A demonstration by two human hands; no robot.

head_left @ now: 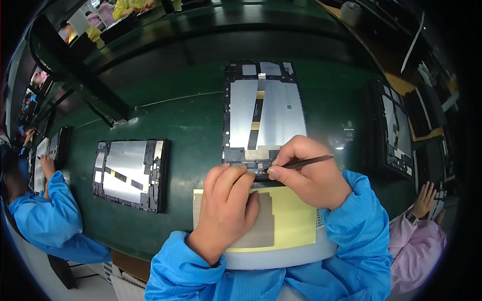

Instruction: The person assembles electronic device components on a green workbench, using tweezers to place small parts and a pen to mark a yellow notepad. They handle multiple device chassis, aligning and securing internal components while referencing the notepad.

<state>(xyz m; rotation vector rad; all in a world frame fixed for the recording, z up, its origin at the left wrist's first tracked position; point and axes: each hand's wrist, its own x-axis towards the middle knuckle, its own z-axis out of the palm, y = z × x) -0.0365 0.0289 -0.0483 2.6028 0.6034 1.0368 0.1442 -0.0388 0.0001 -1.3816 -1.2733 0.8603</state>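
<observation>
In front of me lies an open tablet housing [268, 115], with a silver metal plate, a black frame and a dark flat cable with gold bands running lengthwise. My right hand [311, 173] is closed in a pinch round dark, slim tweezers [317, 160]. Their tip reaches the small parts along the housing's near end, partly hidden by my fingers. My left hand [226, 210] rests with bent fingertips on that near edge, thumb apart, and no object shows in it. Under my hands lies a yellow sheet [296, 215] with a brown gridded sheet [261, 226] on it.
Another tablet housing [125, 170] lies to the left on the green table [191, 130]. A stack of housings [394, 130] stands at the right. A dark metal post [75, 65] rises at the far left. Co-workers in blue [50, 215] and pink [416, 251] sit on either side.
</observation>
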